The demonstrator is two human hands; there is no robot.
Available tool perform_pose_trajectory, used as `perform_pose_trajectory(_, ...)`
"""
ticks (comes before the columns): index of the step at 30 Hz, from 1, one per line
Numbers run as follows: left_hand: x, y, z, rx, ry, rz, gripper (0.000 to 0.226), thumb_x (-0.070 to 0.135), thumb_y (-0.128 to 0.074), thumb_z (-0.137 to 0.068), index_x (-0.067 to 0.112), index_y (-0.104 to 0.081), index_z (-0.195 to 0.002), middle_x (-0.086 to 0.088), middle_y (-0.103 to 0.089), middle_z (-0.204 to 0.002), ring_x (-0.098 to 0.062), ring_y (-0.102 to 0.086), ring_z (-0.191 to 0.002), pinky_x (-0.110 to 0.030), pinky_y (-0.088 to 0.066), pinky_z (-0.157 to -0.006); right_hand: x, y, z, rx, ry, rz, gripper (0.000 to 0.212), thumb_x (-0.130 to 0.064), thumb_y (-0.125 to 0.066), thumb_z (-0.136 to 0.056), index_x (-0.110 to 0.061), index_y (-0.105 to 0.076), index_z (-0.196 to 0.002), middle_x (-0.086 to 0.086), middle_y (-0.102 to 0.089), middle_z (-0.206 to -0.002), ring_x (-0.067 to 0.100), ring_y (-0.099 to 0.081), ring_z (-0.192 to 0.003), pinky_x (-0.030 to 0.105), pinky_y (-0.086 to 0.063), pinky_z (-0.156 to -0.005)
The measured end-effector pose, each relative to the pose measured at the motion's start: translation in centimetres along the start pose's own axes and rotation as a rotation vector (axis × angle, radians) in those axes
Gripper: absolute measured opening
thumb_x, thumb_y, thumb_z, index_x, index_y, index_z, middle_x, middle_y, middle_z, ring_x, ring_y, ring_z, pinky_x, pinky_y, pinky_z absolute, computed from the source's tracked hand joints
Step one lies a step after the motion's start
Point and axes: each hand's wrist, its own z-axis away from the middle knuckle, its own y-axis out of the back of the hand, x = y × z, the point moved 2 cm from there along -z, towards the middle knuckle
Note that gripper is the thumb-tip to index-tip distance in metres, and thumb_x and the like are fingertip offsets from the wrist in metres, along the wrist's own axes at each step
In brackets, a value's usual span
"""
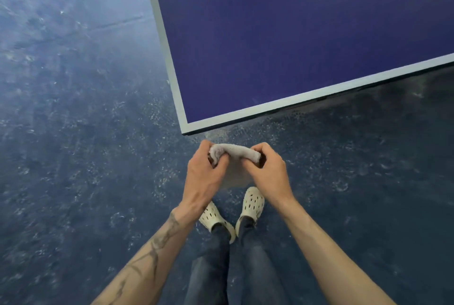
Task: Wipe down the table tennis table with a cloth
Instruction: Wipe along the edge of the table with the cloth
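Both hands, left [205,174] and right [267,172], grip the cloth [234,151] near the table [294,34] corner.

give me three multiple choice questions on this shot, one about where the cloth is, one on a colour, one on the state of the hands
1. Where is the cloth?
A. spread flat on the table
B. held in the air just short of the table's corner
C. lying on the floor

2. What colour is the playing surface of the table?
A. green
B. red
C. dark blue

3. How is the cloth held?
A. by the left hand and right hand together
B. by one hand only
C. by neither hand

Answers:
1 B, the cloth hangs between the hands, above the floor and clear of the corner.
2 C, dark blue inside a pale border.
3 A, the fingers of both hands close on its ends.
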Motion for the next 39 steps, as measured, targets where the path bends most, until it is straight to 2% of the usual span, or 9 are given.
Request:
perform_pose_trajectory(2, 2.1, -1.9, 0.2, -0.023, 0.049, 0.169, 0.017, 0.042, -0.063, -0.097, 0.026, -0.056, -0.094, 0.006, -0.064, -0.091, -0.011, -0.062, -0.084, -0.035, -0.057, -0.08, 0.1, 0.8, 0.2, 0.073, 0.015, -0.086, 0.013, -0.015, -0.075, -0.094, -0.021, -0.065, -0.093, -0.003, -0.067, -0.085, 0.006, -0.057, -0.074, 0.018, -0.046, -0.065)
perform_pose_trajectory(6, 5.7, -5.0, 0.3, -0.038, 0.153, 0.395, 0.063, 0.063, -0.041, -0.098, 0.004, -0.062, -0.107, -0.023, -0.062, -0.116, -0.042, -0.061, -0.11, -0.063, -0.052, -0.098, 0.8, 3.1, 0.9, -0.055, 0.054, -0.189, 0.024, -0.027, -0.075, -0.095, -0.025, -0.07, -0.118, -0.007, -0.069, -0.109, 0.01, -0.067, -0.099, 0.025, -0.054, -0.086)
perform_pose_trajectory(10, 7.3, -7.4, -0.4, -0.049, 0.236, 0.437, 0.048, 0.04, -0.046, -0.106, -0.007, -0.059, -0.102, -0.021, -0.065, -0.097, -0.03, -0.059, -0.087, -0.051, -0.05, -0.085, 1.6, 5.9, 1.5, -0.014, 0.107, -0.182, 0.04, -0.031, -0.088, -0.087, -0.025, -0.067, -0.12, -0.009, -0.065, -0.114, 0.013, -0.066, -0.103, 0.029, -0.055, -0.091)
perform_pose_trajectory(15, 10.0, -10.4, -0.6, -0.193, 0.271, 0.459, 0.045, 0.039, -0.046, -0.108, 0.007, -0.075, -0.095, -0.014, -0.076, -0.101, -0.02, -0.069, -0.094, -0.042, -0.057, -0.085, 1.9, 9.3, 0.4, 0.241, 0.055, -0.307, 0.02, -0.017, -0.081, -0.09, -0.027, -0.071, -0.104, -0.007, -0.075, -0.095, 0.017, -0.071, -0.088, 0.05, -0.059, -0.079)
perform_pose_trajectory(19, 12.8, -12.4, -1.9, -0.172, 0.264, 0.354, 0.039, 0.044, -0.043, -0.112, 0.016, -0.066, -0.1, 0.005, -0.071, -0.088, -0.009, -0.063, -0.083, -0.038, -0.052, -0.083, 0.9, 10.2, 0.4, 0.287, 0.128, -0.381, 0.025, -0.011, -0.076, -0.093, -0.024, -0.074, -0.115, -0.009, -0.077, -0.099, 0.014, -0.072, -0.091, 0.039, -0.061, -0.079)
perform_pose_trajectory(25, 14.8, -13.3, -3.3, -0.321, 0.341, 0.58, 0.05, 0.04, -0.039, -0.11, 0.003, -0.073, -0.117, -0.018, -0.076, -0.12, -0.027, -0.072, -0.1, -0.042, -0.058, -0.092, -0.6, 8.4, 1.0, 0.342, 0.162, -0.442, 0.026, 0.003, -0.071, -0.094, -0.013, -0.075, -0.114, -0.001, -0.074, -0.1, 0.016, -0.07, -0.09, 0.041, -0.06, -0.079)
perform_pose_trajectory(31, 12.7, -11.3, -6.0, -0.403, 0.473, 0.645, 0.055, 0.052, -0.039, -0.109, 0.008, -0.069, -0.122, -0.013, -0.075, -0.127, -0.028, -0.072, -0.113, -0.051, -0.05, -0.108, -0.8, 4.6, 3.3, 0.425, 0.276, -0.318, 0.041, 0.021, -0.064, -0.078, -0.011, -0.073, -0.1, -0.006, -0.07, -0.104, 0.015, -0.068, -0.094, 0.028, -0.053, -0.08)
perform_pose_trajectory(37, 10.8, -7.3, -8.2, -0.653, 0.554, 0.505, 0.057, 0.048, -0.035, -0.111, 0.007, -0.068, -0.132, -0.009, -0.074, -0.131, -0.023, -0.067, -0.125, -0.039, -0.051, -0.104, -2.4, -1.8, 2.1, 0.634, 0.241, -0.108, 0.046, 0.018, -0.061, -0.075, -0.017, -0.073, -0.102, -0.01, -0.067, -0.114, 0.009, -0.068, -0.105, 0.02, -0.052, -0.087)
perform_pose_trajectory(39, 9.7, -4.9, -8.0, -0.752, 0.556, 0.427, 0.05, 0.042, -0.042, -0.112, 0.005, -0.07, -0.131, -0.004, -0.079, -0.116, -0.014, -0.075, -0.106, -0.029, -0.06, -0.089, -2.7, -3.8, 0.9, 0.672, 0.173, -0.075, 0.04, 0.015, -0.062, -0.081, -0.015, -0.074, -0.103, -0.011, -0.066, -0.113, 0.006, -0.067, -0.104, 0.019, -0.052, -0.086)
